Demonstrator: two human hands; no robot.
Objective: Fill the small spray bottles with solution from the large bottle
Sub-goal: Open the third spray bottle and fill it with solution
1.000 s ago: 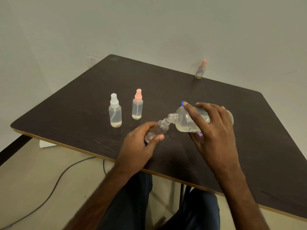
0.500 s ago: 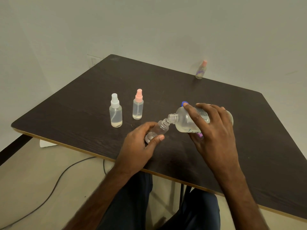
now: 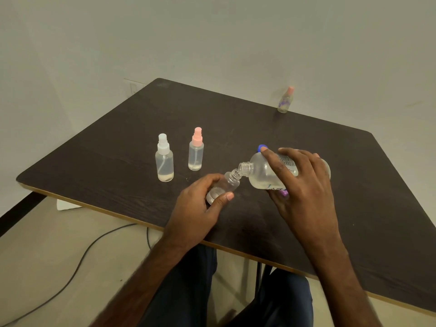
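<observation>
My right hand (image 3: 299, 185) grips the large clear bottle (image 3: 260, 174), tipped on its side with its open neck pointing left. That neck meets the mouth of a small uncapped spray bottle (image 3: 225, 186), which my left hand (image 3: 198, 208) holds tilted just above the dark table (image 3: 118, 156). A little liquid lies in the small bottle's bottom. A blue cap (image 3: 262, 147) lies on the table behind the large bottle, and a purple piece (image 3: 284, 191) shows under my right palm. To the left stand a white-topped spray bottle (image 3: 164, 159) and a pink-topped spray bottle (image 3: 196, 151), both upright.
Another small pink-topped bottle (image 3: 286, 100) stands at the table's far edge by the wall. The table's light front edge runs right above my knees. A black cable (image 3: 77, 267) trails over the floor at the left, near a white scrap (image 3: 67, 205).
Both hands and both bottles stay in nearly the same pose. The view has shifted only slightly.
</observation>
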